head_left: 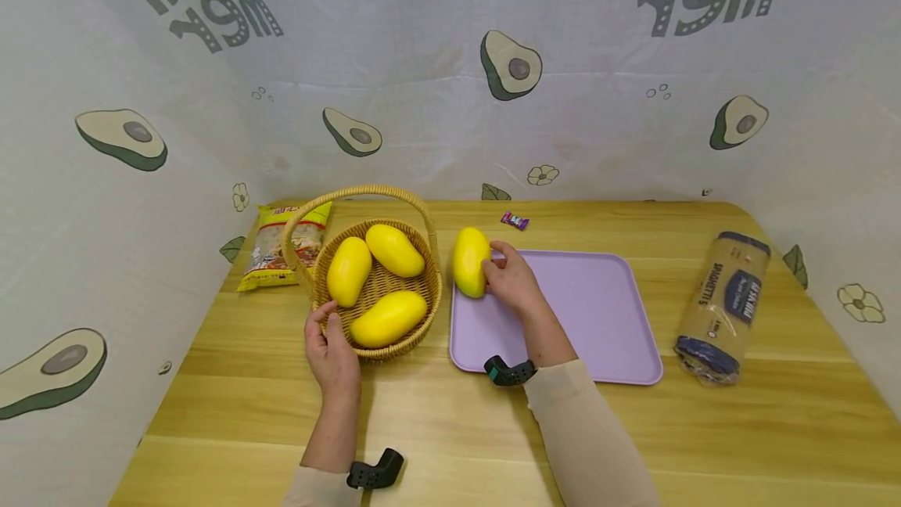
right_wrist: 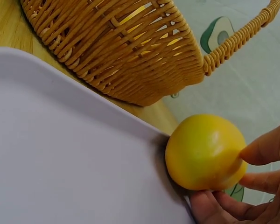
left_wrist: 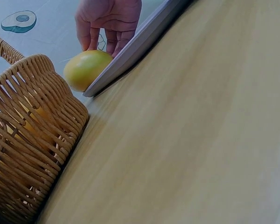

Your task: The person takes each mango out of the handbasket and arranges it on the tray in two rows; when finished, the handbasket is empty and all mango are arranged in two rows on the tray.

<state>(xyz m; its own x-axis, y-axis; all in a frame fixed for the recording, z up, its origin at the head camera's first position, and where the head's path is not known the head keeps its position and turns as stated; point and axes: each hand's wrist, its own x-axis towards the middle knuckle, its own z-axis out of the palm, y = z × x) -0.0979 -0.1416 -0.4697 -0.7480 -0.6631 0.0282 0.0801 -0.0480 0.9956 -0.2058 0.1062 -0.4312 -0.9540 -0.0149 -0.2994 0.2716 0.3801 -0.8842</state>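
Note:
A wicker basket (head_left: 436,288) with an arched handle contains three yellow mangoes, one of them a mango (head_left: 389,319) near its front. My left hand (head_left: 332,354) holds the basket's rim at the near left side, thumb and fingers at the edge. Another mango (head_left: 470,262), tinged green, lies at the far left corner of a lilac tray (head_left: 591,311), overlapping its rim. My right hand (head_left: 515,280) grips this mango from the right. In the right wrist view, thumb and fingertips press against the mango (right_wrist: 203,151).
A yellow snack-like bag (head_left: 278,249) lies behind the basket on the left. A small purple wrapped candy (head_left: 515,221) sits beyond the tray. On the right is a spaghetti pack (head_left: 725,307). A white avocado-print curtain (head_left: 422,45) surrounds the wooden table (head_left: 436,444).

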